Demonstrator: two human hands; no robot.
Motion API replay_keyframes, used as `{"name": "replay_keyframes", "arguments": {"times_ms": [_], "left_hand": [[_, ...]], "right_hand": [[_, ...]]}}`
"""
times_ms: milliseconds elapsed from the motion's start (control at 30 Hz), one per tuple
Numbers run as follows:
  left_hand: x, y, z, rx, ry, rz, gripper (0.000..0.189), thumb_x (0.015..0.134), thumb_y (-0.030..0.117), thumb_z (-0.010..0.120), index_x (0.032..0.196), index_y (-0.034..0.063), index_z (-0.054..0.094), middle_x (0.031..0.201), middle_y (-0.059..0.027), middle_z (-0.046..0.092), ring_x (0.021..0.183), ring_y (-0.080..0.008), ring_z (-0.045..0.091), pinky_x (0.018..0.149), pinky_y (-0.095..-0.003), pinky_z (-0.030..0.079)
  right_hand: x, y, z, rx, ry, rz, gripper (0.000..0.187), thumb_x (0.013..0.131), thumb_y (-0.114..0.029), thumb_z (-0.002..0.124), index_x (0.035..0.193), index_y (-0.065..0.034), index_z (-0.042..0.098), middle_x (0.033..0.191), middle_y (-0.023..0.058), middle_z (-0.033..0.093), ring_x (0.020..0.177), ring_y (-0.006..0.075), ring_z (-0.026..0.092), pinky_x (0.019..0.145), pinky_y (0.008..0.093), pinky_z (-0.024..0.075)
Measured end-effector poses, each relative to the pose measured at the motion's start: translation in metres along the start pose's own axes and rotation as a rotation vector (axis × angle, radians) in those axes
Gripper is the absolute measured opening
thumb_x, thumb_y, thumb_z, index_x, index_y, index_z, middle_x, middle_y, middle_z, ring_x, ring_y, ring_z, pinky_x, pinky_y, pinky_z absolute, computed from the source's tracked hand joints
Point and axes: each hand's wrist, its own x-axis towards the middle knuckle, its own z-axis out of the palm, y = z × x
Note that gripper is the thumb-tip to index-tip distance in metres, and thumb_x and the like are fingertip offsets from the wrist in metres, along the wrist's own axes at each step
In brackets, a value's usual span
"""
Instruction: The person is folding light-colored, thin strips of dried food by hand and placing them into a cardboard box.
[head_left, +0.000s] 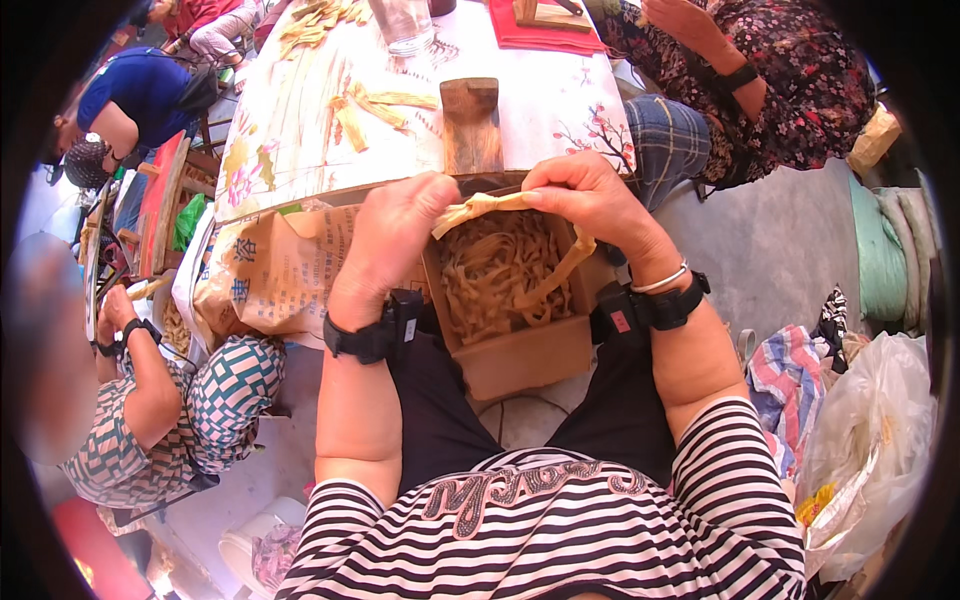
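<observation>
A pale yellow flat strip, seemingly dried plant fibre, stretches between my hands with a knot in it. My right hand pinches it between thumb and fingers. At its frayed left end, my left hand is curled against it, the fingertips partly hidden. From my right hand the strip hangs down into an open cardboard box between my knees. Loose coils of similar knotted strip fill the box.
A flower-printed table ahead bears a wooden block, loose strips, a glass and a red cloth. A printed paper sack sits left of the box. People work on both sides; plastic bags lie right.
</observation>
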Motion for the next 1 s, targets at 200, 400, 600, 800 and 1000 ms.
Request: {"name": "replay_keyframes", "arguments": {"times_ms": [200,400,600,800,1000], "left_hand": [[0.011,-0.001,-0.008,-0.340,-0.251,-0.304,0.034,0.092,0.031,0.059,0.073,0.0028,0.063,0.062,-0.0005,0.056,0.048,-0.0048,0.044,0.048,-0.0197,0.039],[0.042,-0.009,-0.019,0.141,0.402,0.039,0.025,0.090,0.026,0.061,0.095,0.0012,0.064,0.077,-0.0080,0.064,0.072,-0.0175,0.061,0.066,-0.0290,0.049],[0.037,0.003,-0.004,0.294,0.119,0.372,0.024,0.081,0.015,0.066,0.102,0.0049,0.062,0.092,-0.0125,0.063,0.085,-0.0287,0.060,0.075,-0.0352,0.048],[0.050,-0.011,-0.001,0.369,0.219,0.226,0.011,0.080,0.013,0.066,0.090,0.0083,0.064,0.080,-0.0086,0.061,0.070,-0.0280,0.060,0.062,-0.0347,0.048],[0.071,-0.034,0.010,0.374,0.391,0.264,0.013,0.080,0.013,0.067,0.091,0.0074,0.066,0.082,-0.0081,0.063,0.070,-0.0221,0.061,0.063,-0.0311,0.049]], "right_hand": [[0.012,0.010,-0.003,-0.189,0.111,0.018,0.009,0.084,-0.007,0.062,0.080,0.0013,0.063,0.065,-0.0048,0.051,0.063,0.0038,0.044,0.055,0.0208,0.0364],[0.049,0.011,0.000,-0.273,0.350,-0.145,0.011,0.082,-0.010,0.063,0.079,0.0010,0.063,0.058,0.0051,0.056,0.054,0.0096,0.048,0.051,0.0266,0.0403],[0.050,0.002,0.011,-0.260,0.204,-0.205,0.010,0.080,-0.010,0.064,0.082,0.0000,0.065,0.060,0.0090,0.058,0.054,0.0153,0.053,0.053,0.0284,0.0436],[0.061,0.014,0.011,-0.480,0.320,-0.198,0.010,0.081,-0.011,0.060,0.078,-0.0022,0.063,0.065,0.0135,0.061,0.058,0.0272,0.059,0.055,0.0335,0.0469],[0.078,0.033,0.022,-0.670,0.603,-0.332,0.007,0.081,-0.010,0.061,0.079,-0.0036,0.063,0.072,0.0148,0.062,0.067,0.0319,0.061,0.059,0.0360,0.0480]]}}
